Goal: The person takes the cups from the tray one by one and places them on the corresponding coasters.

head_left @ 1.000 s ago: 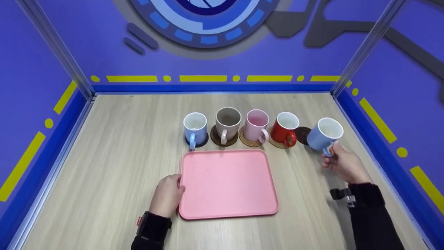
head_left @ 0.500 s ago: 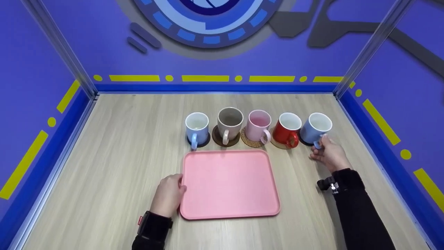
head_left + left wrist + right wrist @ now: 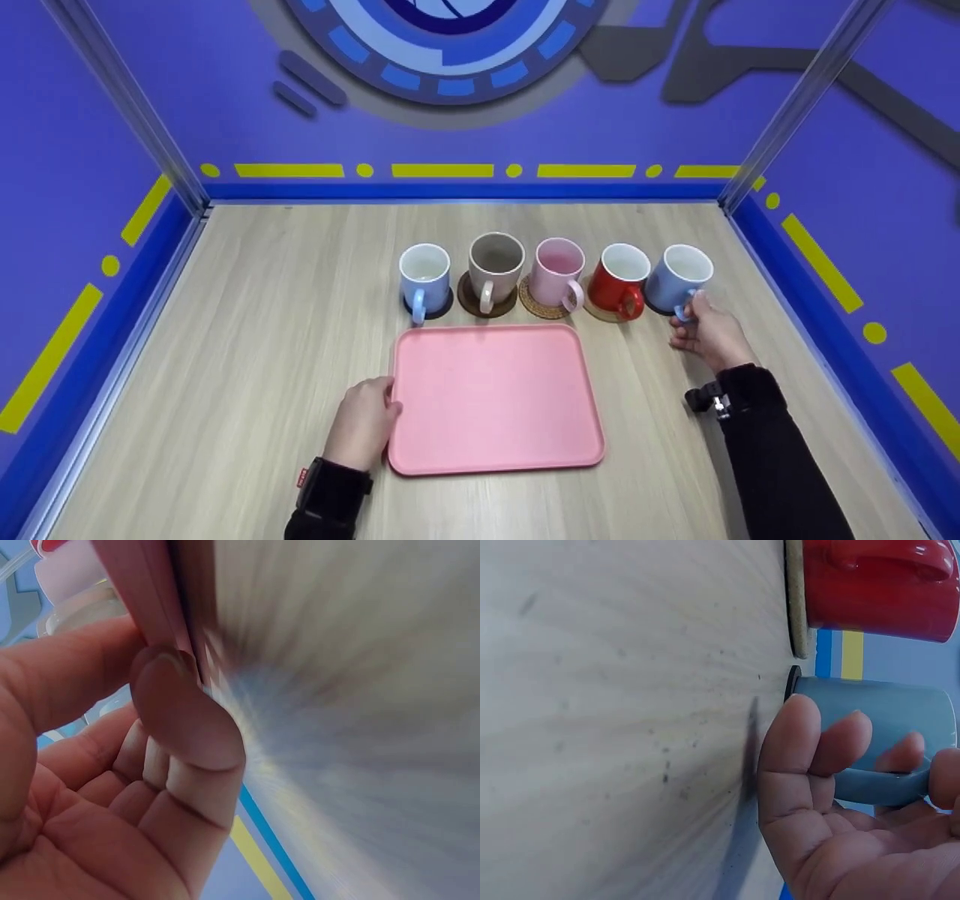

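Observation:
My right hand (image 3: pixel 712 330) pinches the handle of the blue mug (image 3: pixel 670 281) at the right end of the row. In the right wrist view this mug (image 3: pixel 885 709) stands upright on a thin dark coaster (image 3: pixel 792 682), its handle between thumb and fingers. With its left hand (image 3: pixel 361 424), the person grips the left edge of a pink tray (image 3: pixel 495 401) that lies on the table. The left wrist view shows thumb and fingertip pinching the tray's rim (image 3: pixel 146 592). Nothing lies on the tray's visible surface.
Left of the held mug stand a red mug (image 3: pixel 611 281), a pink mug (image 3: pixel 553 281), a grey-brown mug (image 3: pixel 495 274) and a light blue mug (image 3: pixel 427 289), each on a round coaster. Purple-blue panels (image 3: pixel 442 146) wall the wooden table (image 3: pixel 262 337) at back and sides.
My right hand has moved the blue mug leftward and set it on the dark coaster beside the red mug. In the last half second little differs. The left hand and tray stay put.

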